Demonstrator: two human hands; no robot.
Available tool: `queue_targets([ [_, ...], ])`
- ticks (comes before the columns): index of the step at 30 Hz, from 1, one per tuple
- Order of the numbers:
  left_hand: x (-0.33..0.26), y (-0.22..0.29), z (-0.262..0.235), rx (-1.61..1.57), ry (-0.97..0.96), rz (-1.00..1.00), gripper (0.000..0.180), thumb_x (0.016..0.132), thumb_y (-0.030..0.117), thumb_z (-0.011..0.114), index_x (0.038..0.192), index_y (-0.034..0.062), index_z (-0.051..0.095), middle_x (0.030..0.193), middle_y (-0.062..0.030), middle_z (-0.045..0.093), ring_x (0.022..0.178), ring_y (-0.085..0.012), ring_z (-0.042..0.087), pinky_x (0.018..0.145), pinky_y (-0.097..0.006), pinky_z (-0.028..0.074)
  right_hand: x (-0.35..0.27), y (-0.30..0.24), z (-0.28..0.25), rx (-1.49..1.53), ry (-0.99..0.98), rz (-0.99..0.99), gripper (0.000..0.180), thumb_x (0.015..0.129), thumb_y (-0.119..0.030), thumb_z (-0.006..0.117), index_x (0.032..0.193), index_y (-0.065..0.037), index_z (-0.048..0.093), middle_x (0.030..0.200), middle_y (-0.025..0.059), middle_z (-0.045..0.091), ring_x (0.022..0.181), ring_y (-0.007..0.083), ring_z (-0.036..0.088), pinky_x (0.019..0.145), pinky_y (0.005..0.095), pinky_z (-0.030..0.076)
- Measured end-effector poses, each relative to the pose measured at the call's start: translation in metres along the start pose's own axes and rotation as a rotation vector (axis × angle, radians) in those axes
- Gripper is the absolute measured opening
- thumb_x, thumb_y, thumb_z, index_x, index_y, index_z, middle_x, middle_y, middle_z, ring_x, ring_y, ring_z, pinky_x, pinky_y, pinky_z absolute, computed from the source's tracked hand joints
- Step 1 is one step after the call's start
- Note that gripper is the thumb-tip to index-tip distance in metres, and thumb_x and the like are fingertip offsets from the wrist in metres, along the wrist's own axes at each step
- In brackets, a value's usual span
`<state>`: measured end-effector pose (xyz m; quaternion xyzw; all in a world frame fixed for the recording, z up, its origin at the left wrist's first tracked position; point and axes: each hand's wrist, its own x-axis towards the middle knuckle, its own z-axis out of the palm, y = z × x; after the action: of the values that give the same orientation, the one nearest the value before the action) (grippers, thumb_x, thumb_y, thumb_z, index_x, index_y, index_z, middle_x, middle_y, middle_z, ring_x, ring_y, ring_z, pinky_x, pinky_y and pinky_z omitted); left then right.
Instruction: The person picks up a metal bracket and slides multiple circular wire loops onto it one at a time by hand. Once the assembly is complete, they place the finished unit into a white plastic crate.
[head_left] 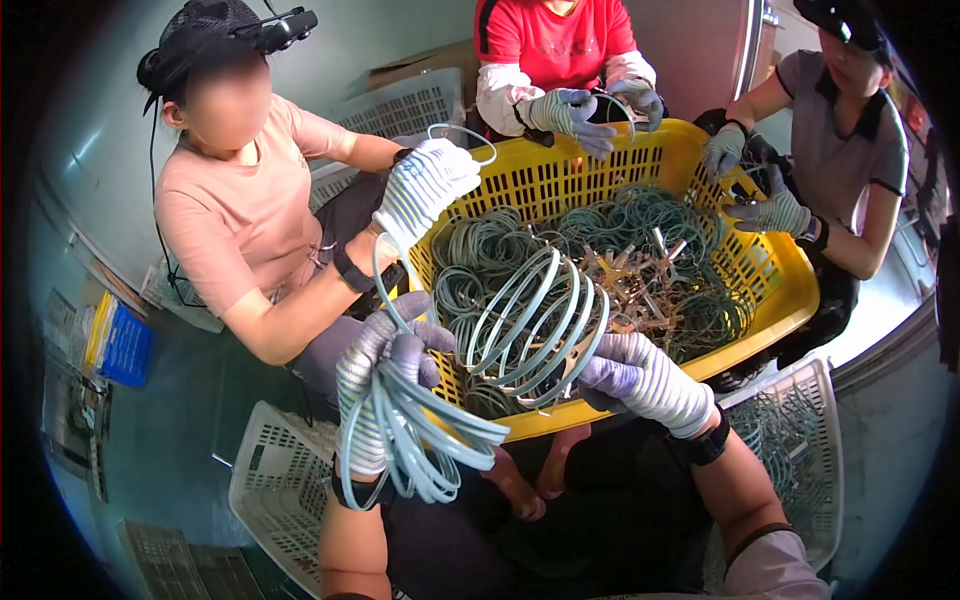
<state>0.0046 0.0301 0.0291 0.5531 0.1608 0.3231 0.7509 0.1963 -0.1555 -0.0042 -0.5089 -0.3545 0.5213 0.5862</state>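
Observation:
A loose bunch of thin grey-blue rings (425, 440) hangs from my left hand (362, 385), whose gloved fingers are closed round it. One more ring stands up above those fingers. My right hand (650, 385), in a striped glove, pinches the edge of several spread rings (578, 325) that lie side by side like a loose coil. Both hands are over the near rim of a large yellow basket (790, 305). Inside it are many tangled rings (485, 240) and a heap of small brownish and clear pieces (625, 285).
Three people sit round the basket, their gloved hands (425, 190) at its left, far (575, 115) and right (770, 210) sides. A white crate (262, 470) stands at my left; another (825, 440), holding rings, is at my right. A blue and yellow package (122, 340) lies far left.

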Motion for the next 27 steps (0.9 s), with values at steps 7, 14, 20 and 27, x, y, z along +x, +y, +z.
queue_targets([
  [7,-0.004,0.011,-0.008,0.819,-0.029,0.342,0.029,0.092,0.007,0.054,0.119,-0.0013,0.058,0.079,-0.01,0.064,0.06,-0.0115,0.061,0.055,-0.023,0.051,0.014,0.015,-0.011,-0.621,0.256,-0.33,0.024,0.085,-0.021,0.067,0.099,-0.003,0.062,0.078,0.0076,0.065,0.07,0.0176,0.062,0.066,0.0283,0.048],
  [14,-0.006,0.004,-0.014,0.658,-0.186,0.27,0.03,0.086,0.001,0.055,0.114,0.0035,0.063,0.069,-0.002,0.063,0.056,-0.0065,0.056,0.052,-0.021,0.045,0.017,0.023,-0.009,-0.693,0.279,-0.347,0.029,0.08,-0.026,0.07,0.098,-0.004,0.062,0.079,0.0163,0.064,0.076,0.0341,0.064,0.065,0.0339,0.049],
  [20,-0.005,0.003,-0.009,0.91,-0.172,0.391,0.031,0.082,-0.001,0.055,0.111,0.0033,0.065,0.069,-0.0024,0.062,0.056,-0.0066,0.055,0.052,-0.021,0.043,0.015,0.025,-0.01,-0.721,0.284,-0.33,0.032,0.082,-0.025,0.069,0.104,-0.003,0.062,0.081,0.0168,0.065,0.076,0.0302,0.065,0.067,0.032,0.049],
  [27,-0.002,0.003,-0.005,0.684,-0.035,0.422,0.02,0.09,0.009,0.058,0.105,-0.0022,0.065,0.068,-0.0018,0.06,0.06,-0.0082,0.056,0.054,-0.022,0.044,0.008,0.015,-0.004,-0.297,0.07,-0.254,0.037,0.087,-0.021,0.066,0.116,0.0,0.059,0.088,0.008,0.067,0.082,0.0053,0.057,0.075,0.0251,0.048],
])
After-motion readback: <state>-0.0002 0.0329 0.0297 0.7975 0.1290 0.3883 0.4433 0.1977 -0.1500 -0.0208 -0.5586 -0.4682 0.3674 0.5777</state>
